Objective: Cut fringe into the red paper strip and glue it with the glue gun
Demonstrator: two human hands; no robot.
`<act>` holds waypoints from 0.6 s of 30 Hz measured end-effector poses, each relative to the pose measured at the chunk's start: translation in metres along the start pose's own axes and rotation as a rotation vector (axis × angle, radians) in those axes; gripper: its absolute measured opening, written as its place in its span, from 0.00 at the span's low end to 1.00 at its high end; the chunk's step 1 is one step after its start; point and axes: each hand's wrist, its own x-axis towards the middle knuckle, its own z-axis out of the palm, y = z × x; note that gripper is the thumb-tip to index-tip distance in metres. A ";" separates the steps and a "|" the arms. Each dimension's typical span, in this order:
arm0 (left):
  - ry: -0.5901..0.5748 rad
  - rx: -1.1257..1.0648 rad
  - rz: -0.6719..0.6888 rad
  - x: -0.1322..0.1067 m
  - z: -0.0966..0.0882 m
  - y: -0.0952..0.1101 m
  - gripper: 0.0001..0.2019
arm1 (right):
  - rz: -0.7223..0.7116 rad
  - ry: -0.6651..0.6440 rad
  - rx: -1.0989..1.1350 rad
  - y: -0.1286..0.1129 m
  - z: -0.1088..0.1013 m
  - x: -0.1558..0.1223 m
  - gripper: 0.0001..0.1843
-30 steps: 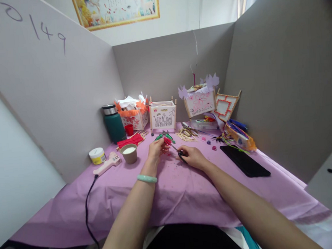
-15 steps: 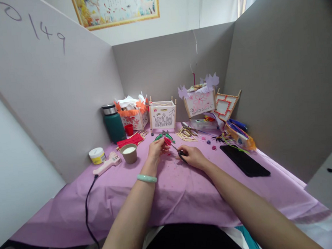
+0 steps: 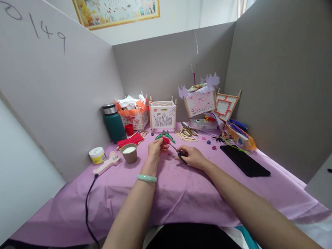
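My left hand pinches a small red paper piece just above the purple tablecloth. A pale green bangle sits on that wrist. My right hand grips black-handled scissors, whose blades point up-left toward the red piece and reach it. Tiny red scraps lie on the cloth under both hands. Green-handled pliers rest just behind the red piece.
A pink glue gun with a black cord, a paper cup of white glue, a yellow jar and a green flask stand left. Paper lanterns line the back. A black phone lies right. Grey partitions enclose the desk.
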 end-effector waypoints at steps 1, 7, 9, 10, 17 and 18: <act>0.015 -0.007 -0.001 0.000 0.000 0.000 0.10 | -0.001 -0.005 0.004 0.000 0.000 0.000 0.18; 0.043 -0.052 -0.011 0.001 0.000 0.002 0.08 | -0.007 -0.010 0.004 0.000 0.000 0.000 0.18; 0.040 -0.072 -0.017 0.001 0.001 0.002 0.07 | -0.005 -0.009 0.004 0.001 0.000 -0.001 0.18; 0.040 -0.079 -0.023 0.001 0.001 0.002 0.07 | -0.004 -0.009 0.005 0.001 0.000 -0.001 0.18; 0.044 -0.113 -0.049 0.001 0.000 0.003 0.07 | -0.007 -0.005 -0.006 0.000 0.000 0.000 0.19; 0.043 -0.110 -0.051 0.001 0.001 0.003 0.07 | -0.007 -0.007 -0.006 0.000 0.000 0.000 0.19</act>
